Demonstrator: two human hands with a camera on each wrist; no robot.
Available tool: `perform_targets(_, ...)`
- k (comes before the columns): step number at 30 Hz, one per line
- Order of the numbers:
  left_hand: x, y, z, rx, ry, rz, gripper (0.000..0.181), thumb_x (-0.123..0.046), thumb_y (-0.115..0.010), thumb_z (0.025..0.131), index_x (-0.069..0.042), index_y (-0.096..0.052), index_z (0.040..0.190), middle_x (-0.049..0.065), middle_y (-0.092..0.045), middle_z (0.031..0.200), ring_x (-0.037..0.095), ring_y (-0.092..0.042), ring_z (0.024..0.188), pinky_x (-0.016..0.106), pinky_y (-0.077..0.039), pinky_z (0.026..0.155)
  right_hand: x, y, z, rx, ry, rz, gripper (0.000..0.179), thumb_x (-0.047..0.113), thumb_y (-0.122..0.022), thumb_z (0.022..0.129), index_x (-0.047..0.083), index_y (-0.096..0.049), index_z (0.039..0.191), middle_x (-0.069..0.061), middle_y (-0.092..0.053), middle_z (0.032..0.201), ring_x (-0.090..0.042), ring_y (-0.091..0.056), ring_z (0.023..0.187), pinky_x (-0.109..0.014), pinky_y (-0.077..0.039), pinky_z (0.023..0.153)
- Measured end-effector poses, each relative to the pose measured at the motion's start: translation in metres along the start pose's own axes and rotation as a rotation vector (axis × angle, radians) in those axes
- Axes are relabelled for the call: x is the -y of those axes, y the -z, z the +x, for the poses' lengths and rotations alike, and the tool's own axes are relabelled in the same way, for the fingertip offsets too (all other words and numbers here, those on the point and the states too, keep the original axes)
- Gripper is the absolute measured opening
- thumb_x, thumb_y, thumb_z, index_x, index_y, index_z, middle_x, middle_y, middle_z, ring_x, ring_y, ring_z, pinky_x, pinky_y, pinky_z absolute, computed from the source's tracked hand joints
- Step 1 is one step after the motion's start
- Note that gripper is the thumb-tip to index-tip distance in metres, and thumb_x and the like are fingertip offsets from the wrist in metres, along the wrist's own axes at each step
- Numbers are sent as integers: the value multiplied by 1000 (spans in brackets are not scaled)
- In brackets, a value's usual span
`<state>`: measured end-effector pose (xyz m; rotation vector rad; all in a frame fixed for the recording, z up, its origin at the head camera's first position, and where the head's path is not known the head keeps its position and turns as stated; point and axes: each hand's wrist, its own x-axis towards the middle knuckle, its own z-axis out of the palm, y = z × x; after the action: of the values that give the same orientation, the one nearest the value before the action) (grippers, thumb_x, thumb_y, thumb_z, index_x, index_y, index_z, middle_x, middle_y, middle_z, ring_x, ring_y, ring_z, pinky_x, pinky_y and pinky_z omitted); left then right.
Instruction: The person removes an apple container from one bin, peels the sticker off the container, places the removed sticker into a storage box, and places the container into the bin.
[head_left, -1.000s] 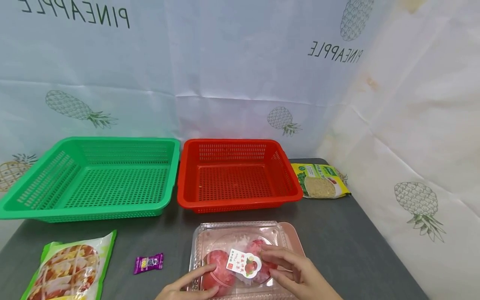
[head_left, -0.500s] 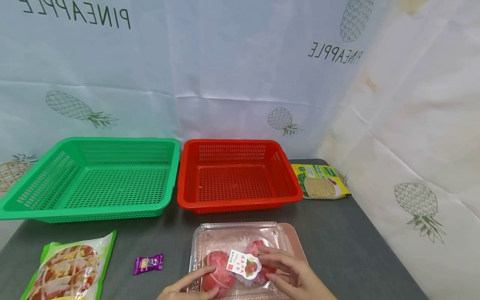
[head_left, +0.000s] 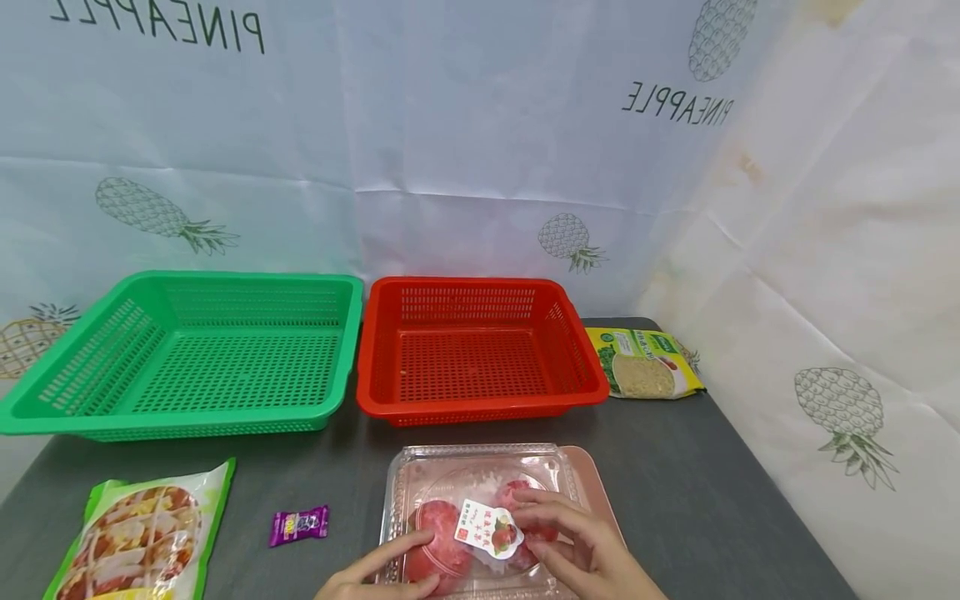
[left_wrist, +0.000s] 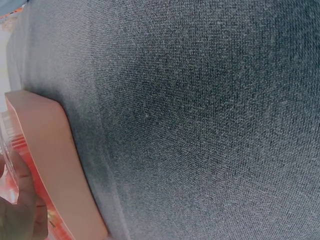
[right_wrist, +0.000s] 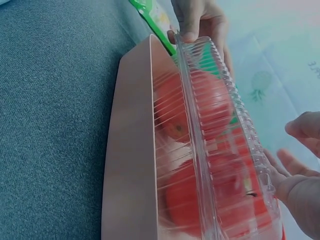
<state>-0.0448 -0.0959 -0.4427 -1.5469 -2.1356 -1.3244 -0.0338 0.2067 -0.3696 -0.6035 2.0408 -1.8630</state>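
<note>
Clear plastic box sits right under both hands' spread fingers, sticker stretched sideways between left hand and right hand, its rounded end just beside the right thumb, so right's nearer.

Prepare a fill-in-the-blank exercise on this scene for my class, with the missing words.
1. The basket beside the red basket is ____ in colour.
2. Through the clear box, ____ red fruits show.
3. The white label lies between the left hand and the ____ hand.
4. The small packet left of the clear box is mostly ____.
Missing words in order: green, two, right, purple.
</note>
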Motion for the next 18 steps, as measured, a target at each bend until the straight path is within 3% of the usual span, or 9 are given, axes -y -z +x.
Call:
perform_targets(9, -4, -1, 1, -27, 55, -60, 45, -15, -73, 85, -14, -63, 129, 6, -57, 135, 12, -42, 130, 13, -45, 90, -9, -5, 6, -35, 140, -82, 29, -3, -56, 93, -6, -57, 122, -33, -42, 133, -6, -45, 125, -27, -48, 90)
perform_targets(14, -3, -1, 0, -34, 49, -49, 43, -16, -73, 85, -14, -64, 128, 7, -56, 135, 13, -44, 128, 13, -45, 90, -12, -8, 7, -79, 143, -101, 26, -2, -58, 93, -3, -60, 119, -30, -43, 130, -4, -45, 122, -27, -50, 87)
perform_targets(18, -3, -1, 0, -29, 13, -16, 42, -16, -72, 86, -12, -63, 127, 8, -56, 135, 15, -44, 128, 14, -44, 91, -13, -12, 8, -101, 199, -128, 25, -5, -58, 92, -5, -60, 117, -30, -44, 126, -6, -46, 121, -30, -53, 84)
